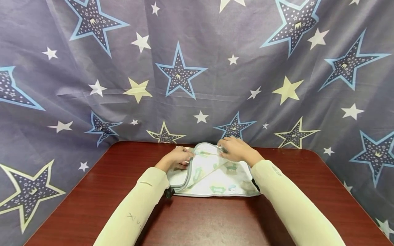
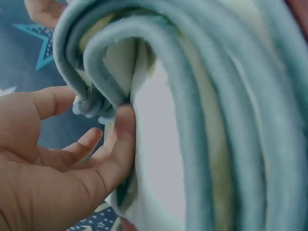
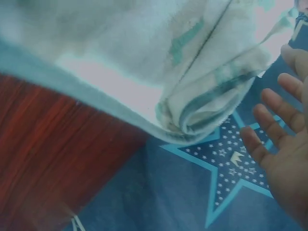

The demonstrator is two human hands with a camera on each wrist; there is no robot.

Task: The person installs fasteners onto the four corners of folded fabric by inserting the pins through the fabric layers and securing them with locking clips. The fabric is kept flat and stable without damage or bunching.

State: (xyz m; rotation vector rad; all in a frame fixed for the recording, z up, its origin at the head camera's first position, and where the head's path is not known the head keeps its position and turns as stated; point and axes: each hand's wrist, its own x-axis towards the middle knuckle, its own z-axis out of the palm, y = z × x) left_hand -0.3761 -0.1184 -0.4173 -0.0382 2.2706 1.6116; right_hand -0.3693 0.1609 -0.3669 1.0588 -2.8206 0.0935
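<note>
A white cloth [image 1: 215, 177] with pale green and blue prints and grey-blue piped edging lies folded on the table, its layers raised at the left. My left hand [image 1: 176, 158] is at that left side. In the left wrist view, the left hand [image 2: 62, 163] holds the folded edges of the cloth [image 2: 159, 144] between thumb and fingers. At the far right edge of the cloth is my right hand [image 1: 235, 149]. The right wrist view shows the right hand [image 3: 284, 130] with fingers spread and loosely extended beside a rolled corner of the cloth [image 3: 211, 106]; whether its topmost digit touches is unclear.
Beneath the cloth is a dark red wooden table [image 1: 212, 218]. A grey curtain [image 1: 212, 95] printed with stars hangs right behind the table's far edge and along both sides. Dark wrist-worn gear [image 1: 169, 192] sits near the cloth's left front corner.
</note>
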